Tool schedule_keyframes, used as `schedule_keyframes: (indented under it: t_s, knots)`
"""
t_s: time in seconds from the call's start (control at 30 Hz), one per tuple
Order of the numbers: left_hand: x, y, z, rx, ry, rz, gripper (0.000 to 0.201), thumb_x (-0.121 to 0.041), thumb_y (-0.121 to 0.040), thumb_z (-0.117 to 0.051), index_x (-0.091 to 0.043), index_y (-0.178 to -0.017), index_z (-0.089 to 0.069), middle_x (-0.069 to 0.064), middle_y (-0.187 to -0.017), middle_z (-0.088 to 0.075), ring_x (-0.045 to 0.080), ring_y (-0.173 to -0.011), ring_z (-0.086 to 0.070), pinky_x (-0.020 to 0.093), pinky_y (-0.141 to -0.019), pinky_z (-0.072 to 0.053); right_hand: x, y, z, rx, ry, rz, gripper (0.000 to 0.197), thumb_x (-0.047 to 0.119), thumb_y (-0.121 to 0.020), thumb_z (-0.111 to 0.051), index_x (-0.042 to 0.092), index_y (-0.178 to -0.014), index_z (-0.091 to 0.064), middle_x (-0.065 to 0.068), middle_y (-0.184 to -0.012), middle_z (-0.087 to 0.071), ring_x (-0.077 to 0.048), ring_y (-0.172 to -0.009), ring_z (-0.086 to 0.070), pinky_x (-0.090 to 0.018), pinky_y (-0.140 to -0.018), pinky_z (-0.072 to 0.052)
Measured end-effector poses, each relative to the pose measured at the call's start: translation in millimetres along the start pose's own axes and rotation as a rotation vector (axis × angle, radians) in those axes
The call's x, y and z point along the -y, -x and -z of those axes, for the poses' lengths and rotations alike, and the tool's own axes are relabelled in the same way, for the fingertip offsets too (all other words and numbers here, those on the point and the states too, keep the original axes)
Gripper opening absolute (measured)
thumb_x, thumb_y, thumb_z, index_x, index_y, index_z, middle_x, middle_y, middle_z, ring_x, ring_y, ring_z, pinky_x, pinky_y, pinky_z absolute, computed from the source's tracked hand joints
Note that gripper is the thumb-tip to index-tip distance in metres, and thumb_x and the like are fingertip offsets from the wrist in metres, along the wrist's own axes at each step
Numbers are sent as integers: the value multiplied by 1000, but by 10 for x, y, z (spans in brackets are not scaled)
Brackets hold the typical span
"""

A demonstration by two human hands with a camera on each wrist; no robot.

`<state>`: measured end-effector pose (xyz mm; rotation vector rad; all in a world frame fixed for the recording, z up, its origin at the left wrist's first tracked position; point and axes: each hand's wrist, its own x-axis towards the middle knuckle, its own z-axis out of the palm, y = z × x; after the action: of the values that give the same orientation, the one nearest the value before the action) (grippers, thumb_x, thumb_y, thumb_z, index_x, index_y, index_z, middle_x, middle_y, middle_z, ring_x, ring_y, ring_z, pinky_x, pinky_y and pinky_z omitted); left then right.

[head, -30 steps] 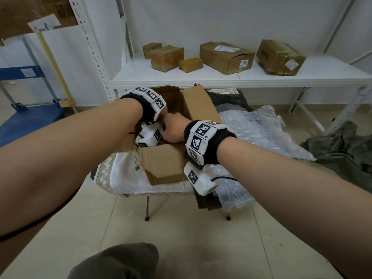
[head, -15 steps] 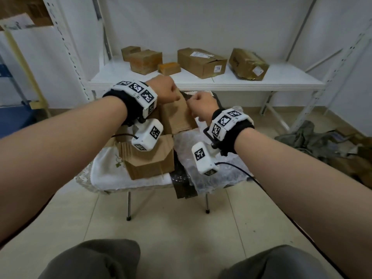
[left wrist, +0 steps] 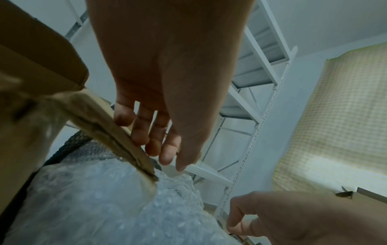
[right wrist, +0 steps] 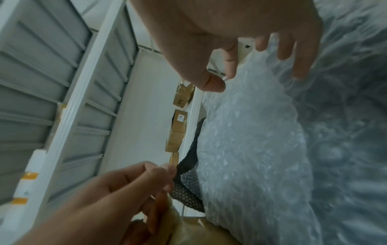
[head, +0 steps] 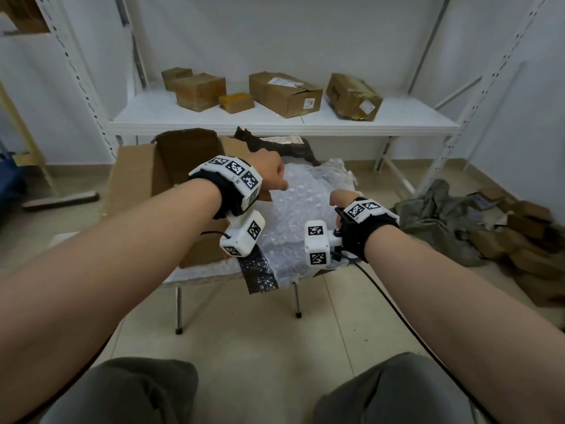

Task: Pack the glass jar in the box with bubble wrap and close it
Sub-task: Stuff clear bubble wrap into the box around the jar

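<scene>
An open cardboard box (head: pixel 171 166) sits at the left of a small table, its flaps spread out. My left hand (head: pixel 273 175) is curled on the box's right flap (left wrist: pixel 117 137), the fingers hooked over its edge (left wrist: pixel 159 145). Clear bubble wrap (head: pixel 305 209) lies crumpled right of the box. My right hand (head: pixel 337 198) hovers over it with fingers spread and loose (right wrist: pixel 240 69), the fingertips (right wrist: pixel 301 73) touching the wrap (right wrist: pixel 251 140). A black bubble-wrap strip (right wrist: pixel 188 165) lies between box and clear wrap. The glass jar is hidden from every view.
A white shelf (head: pixel 275 127) behind the table carries several cardboard boxes (head: pixel 284 93). The table stands on thin metal legs (head: pixel 179 310). An olive cloth (head: pixel 434 215) and flattened cardboard (head: pixel 526 240) lie on the floor at right. My knees fill the bottom edge.
Both hands came up out of the box. The left hand stayed on the right flap and carried it outward; the right hand moved right and down onto the clear bubble wrap.
</scene>
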<state>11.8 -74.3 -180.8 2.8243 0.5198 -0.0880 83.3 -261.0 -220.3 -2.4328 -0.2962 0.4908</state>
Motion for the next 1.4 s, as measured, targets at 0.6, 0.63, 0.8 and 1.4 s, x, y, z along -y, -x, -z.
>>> schedule_keyframes:
  t_s: [0.6,0.63,0.8,1.4]
  knots:
    - [-30,43,-12,-68,180,31,17,-29,-87,-70,-14,-88,-62,5,-88,-62,20,-81,-56,29,-70,-44,146,-280,-49,-349,-700,199,33,-12,-82,-45,20,-86,-55,0,-83,-58,-12,-61,-53,-20,-53,-44]
    - [-32,44,-9,-85,200,39,19,-29,-86,-71,-14,-92,-62,4,-91,-62,21,-86,-58,30,-73,-45,143,-289,14,-355,-736,229,36,-14,-83,-44,19,-85,-57,-1,-84,-59,-11,-60,-55,-20,-52,-46]
    - [-43,-11,-43,-138,350,114,61,-40,-81,-75,-11,-128,-50,6,-119,-58,24,-110,-57,38,-96,-48,14,-283,268,-327,-894,309,43,-18,-88,-43,19,-74,-59,-4,-83,-61,-9,-59,-55,-14,-42,-43]
    - [-224,16,-97,-15,950,151,71,-27,-49,-92,0,-110,-69,18,-111,-71,35,-108,-66,52,-99,-50,-537,-199,834,-204,-1112,254,85,-5,-85,-62,30,-152,-22,-12,-134,-45,-21,-105,-64,-37,-84,-56]
